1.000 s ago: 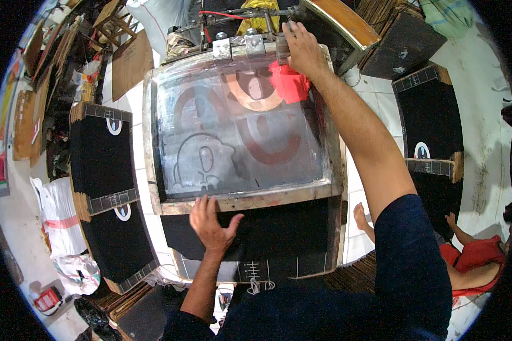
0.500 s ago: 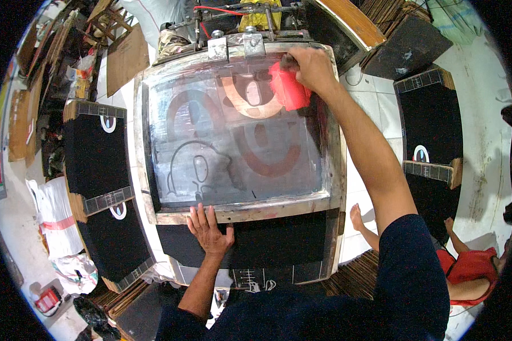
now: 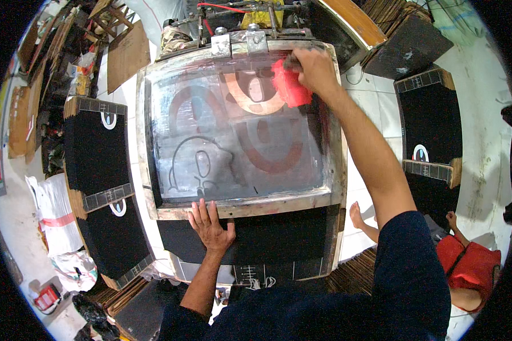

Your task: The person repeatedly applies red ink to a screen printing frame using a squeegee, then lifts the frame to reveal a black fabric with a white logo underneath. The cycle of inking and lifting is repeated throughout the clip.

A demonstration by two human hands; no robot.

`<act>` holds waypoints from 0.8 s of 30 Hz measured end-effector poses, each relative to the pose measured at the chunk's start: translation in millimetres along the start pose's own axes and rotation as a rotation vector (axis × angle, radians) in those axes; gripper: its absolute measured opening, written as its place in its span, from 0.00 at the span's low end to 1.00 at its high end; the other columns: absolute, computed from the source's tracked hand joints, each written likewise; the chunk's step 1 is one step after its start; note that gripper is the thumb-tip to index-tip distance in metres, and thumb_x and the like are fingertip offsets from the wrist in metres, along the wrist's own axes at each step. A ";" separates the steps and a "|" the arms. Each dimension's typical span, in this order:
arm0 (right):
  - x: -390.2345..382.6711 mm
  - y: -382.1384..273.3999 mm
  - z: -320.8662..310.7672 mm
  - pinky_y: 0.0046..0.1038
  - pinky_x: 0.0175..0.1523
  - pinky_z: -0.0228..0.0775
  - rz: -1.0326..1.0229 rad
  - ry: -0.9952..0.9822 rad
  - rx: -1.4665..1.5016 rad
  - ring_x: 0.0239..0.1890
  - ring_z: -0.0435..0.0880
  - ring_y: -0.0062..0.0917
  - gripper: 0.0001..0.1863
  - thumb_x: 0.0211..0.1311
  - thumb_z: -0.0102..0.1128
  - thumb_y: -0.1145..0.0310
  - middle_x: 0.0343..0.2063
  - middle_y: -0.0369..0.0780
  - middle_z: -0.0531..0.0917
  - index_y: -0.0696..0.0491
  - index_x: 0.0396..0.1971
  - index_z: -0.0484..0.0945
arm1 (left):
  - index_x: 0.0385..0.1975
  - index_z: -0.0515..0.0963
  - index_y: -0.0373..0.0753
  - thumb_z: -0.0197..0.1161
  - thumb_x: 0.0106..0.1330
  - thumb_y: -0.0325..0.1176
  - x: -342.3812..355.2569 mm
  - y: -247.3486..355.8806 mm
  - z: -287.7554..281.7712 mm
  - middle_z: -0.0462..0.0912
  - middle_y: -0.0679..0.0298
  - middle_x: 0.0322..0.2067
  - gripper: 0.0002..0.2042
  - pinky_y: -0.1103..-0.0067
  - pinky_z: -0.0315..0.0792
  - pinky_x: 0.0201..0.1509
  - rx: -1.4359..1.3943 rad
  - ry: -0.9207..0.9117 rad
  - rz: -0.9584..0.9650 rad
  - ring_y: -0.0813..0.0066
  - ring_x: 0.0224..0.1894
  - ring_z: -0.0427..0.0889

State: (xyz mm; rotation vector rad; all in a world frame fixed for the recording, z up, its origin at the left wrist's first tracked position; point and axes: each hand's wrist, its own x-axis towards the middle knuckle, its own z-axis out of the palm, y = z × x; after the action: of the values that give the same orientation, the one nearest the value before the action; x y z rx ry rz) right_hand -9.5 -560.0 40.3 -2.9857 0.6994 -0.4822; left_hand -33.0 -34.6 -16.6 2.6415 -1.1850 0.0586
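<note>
A framed printing screen (image 3: 199,170) with curved designs and a line drawing lies over a black-covered board (image 3: 279,233), fixed at the back by two metal clamps (image 3: 221,44). My right hand (image 3: 316,68) is closed on a dark tool (image 3: 293,60), apparently a squeegee, at the screen's back right corner, over a bright red ink patch (image 3: 290,88). My left hand (image 3: 210,227) has its fingers spread, their tips on the front rail of the wooden frame.
Black boards with printed eye motifs flank the screen at left (image 3: 96,159) and right (image 3: 429,119). Another person in red (image 3: 472,267) is at the lower right. Stacked dark boards (image 3: 409,45), cardboard (image 3: 125,62) and white sacks (image 3: 57,216) stand around.
My right hand has come down from the back clamp onto the tool at the red ink and is now closed. My left hand has shifted slightly, its fingers still on the front rail.
</note>
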 end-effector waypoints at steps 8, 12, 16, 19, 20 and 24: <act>-83.7 -23.8 -26.3 0.40 0.46 0.69 -0.124 0.089 0.066 0.41 0.82 0.35 0.15 0.44 0.67 0.77 0.33 0.39 0.83 0.50 0.35 0.78 | 0.61 0.76 0.45 0.73 0.49 0.37 26.1 1.0 -21.8 0.72 0.57 0.65 0.33 0.46 0.48 0.78 -0.125 0.050 0.038 0.48 0.72 0.63; -55.0 -11.2 -30.5 0.43 0.48 0.72 -0.107 0.074 0.147 0.42 0.83 0.39 0.16 0.47 0.70 0.75 0.34 0.41 0.86 0.50 0.39 0.82 | 0.47 0.83 0.45 0.75 0.43 0.33 48.4 -4.5 -54.4 0.82 0.65 0.47 0.25 0.55 0.61 0.68 -0.234 -0.043 0.080 0.58 0.54 0.76; -44.4 -2.1 -39.6 0.46 0.49 0.75 -0.043 -0.012 0.227 0.43 0.85 0.45 0.17 0.49 0.73 0.73 0.35 0.44 0.87 0.50 0.42 0.83 | 0.44 0.84 0.45 0.77 0.41 0.30 57.3 0.7 -78.4 0.83 0.66 0.43 0.24 0.60 0.64 0.61 -0.233 -0.049 0.114 0.60 0.49 0.77; -39.0 3.7 -44.0 0.45 0.54 0.76 -0.011 -0.176 0.260 0.48 0.86 0.45 0.21 0.49 0.75 0.71 0.40 0.45 0.88 0.50 0.46 0.83 | 0.44 0.84 0.45 0.78 0.40 0.30 59.4 5.3 -84.2 0.84 0.65 0.43 0.25 0.60 0.64 0.61 -0.234 -0.044 0.101 0.60 0.49 0.78; -32.0 6.5 -43.2 0.45 0.55 0.77 -0.011 -0.230 0.261 0.49 0.86 0.45 0.22 0.49 0.76 0.70 0.41 0.45 0.89 0.49 0.47 0.83 | 0.44 0.84 0.44 0.78 0.39 0.30 59.8 6.3 -84.6 0.84 0.65 0.43 0.25 0.61 0.64 0.61 -0.244 -0.047 0.091 0.60 0.49 0.78; 24.4 22.5 -26.5 0.45 0.56 0.78 -0.020 -0.262 0.215 0.51 0.86 0.44 0.27 0.49 0.78 0.67 0.46 0.46 0.88 0.47 0.52 0.82 | 0.44 0.85 0.44 0.79 0.41 0.30 60.7 7.5 -83.4 0.84 0.65 0.43 0.24 0.61 0.65 0.61 -0.256 -0.050 0.078 0.60 0.49 0.78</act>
State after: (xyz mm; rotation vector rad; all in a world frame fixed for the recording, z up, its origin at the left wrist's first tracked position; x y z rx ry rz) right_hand -6.5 -590.0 70.2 -2.7830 0.5563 -0.1492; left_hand 7.3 -63.9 74.0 2.3871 -1.2216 -0.1375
